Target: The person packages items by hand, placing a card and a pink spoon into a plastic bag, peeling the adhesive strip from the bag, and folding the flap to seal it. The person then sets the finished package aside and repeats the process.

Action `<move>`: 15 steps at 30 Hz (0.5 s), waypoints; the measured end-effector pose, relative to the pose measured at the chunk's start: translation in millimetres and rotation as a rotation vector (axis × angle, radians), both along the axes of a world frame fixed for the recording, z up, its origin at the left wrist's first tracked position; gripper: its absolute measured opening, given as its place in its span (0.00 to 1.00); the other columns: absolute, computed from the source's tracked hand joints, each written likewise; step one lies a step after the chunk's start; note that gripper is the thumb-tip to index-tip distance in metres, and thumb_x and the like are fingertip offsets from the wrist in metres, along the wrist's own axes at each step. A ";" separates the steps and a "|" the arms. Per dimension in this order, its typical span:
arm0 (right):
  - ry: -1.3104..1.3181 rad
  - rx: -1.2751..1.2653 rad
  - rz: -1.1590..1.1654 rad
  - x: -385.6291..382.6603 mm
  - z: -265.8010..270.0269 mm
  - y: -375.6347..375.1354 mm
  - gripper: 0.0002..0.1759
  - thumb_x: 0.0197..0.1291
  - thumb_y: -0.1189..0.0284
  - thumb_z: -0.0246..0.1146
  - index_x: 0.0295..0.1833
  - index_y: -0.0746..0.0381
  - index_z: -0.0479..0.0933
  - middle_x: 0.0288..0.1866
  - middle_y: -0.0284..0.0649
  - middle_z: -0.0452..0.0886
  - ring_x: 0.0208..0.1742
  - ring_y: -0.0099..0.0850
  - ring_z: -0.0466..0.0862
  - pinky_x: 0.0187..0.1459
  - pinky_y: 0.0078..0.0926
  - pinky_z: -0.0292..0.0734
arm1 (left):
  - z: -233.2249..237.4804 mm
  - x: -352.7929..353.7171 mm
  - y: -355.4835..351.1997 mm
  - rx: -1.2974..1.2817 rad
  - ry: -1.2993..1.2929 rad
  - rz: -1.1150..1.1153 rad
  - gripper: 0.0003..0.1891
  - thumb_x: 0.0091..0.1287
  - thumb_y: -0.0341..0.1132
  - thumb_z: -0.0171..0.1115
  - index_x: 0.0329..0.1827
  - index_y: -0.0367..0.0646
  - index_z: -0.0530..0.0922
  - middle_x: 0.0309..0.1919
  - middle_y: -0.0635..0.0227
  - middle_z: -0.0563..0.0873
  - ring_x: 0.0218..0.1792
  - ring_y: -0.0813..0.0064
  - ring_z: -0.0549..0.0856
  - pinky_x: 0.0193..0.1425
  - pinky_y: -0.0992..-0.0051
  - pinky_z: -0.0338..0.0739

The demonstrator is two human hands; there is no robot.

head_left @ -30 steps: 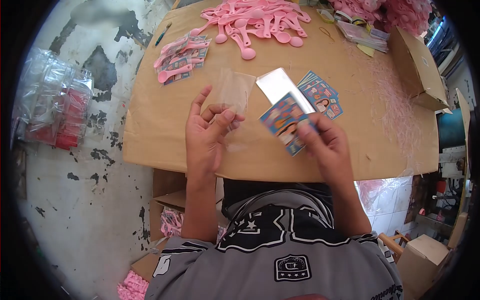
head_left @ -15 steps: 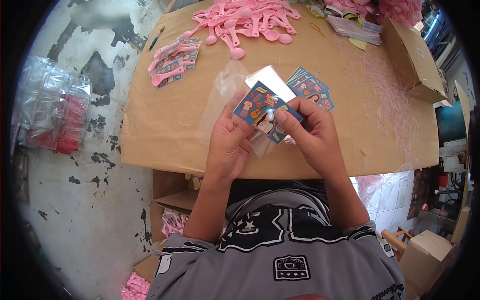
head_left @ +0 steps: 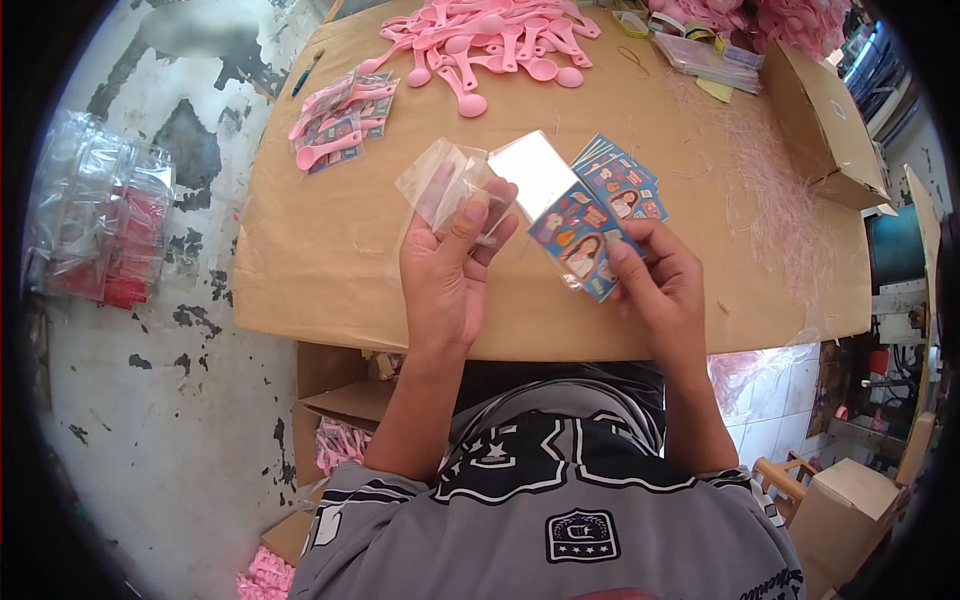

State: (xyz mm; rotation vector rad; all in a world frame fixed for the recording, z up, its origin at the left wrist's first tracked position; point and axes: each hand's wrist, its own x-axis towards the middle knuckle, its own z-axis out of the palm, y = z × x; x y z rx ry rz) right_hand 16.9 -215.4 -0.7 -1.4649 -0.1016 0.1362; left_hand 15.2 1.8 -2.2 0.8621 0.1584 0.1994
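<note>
My left hand (head_left: 447, 268) pinches several clear plastic bags (head_left: 440, 180) between thumb and fingers above the cardboard-covered table (head_left: 320, 260). My right hand (head_left: 662, 283) holds a colourful printed card (head_left: 579, 243) that sits inside a clear sleeve, tilted toward the lower right. A fan of the same printed cards (head_left: 622, 178) lies just beyond my right hand, beside a shiny stack of clear bags (head_left: 531, 170).
A heap of pink plastic spoons (head_left: 487, 40) lies at the table's far edge. Packed spoons with cards (head_left: 340, 120) sit at the far left. A cardboard box (head_left: 832, 120) stands on the right. Bagged red items (head_left: 95, 220) lie on the floor at left.
My hands have parted. The right hand drew the card in its sleeve to the right. The left hand lifted away with the spare clear bags.
</note>
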 end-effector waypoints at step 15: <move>0.066 0.061 0.187 7.9 7.6 17.0 0.11 0.76 0.72 0.68 0.54 0.69 0.82 0.37 0.31 0.86 0.34 0.16 0.83 0.36 0.16 0.77 | -2.8 -4.9 -9.5 -0.063 0.013 -0.097 0.34 0.77 0.27 0.67 0.81 0.32 0.61 0.64 0.48 0.85 0.62 0.67 0.88 0.64 0.65 0.89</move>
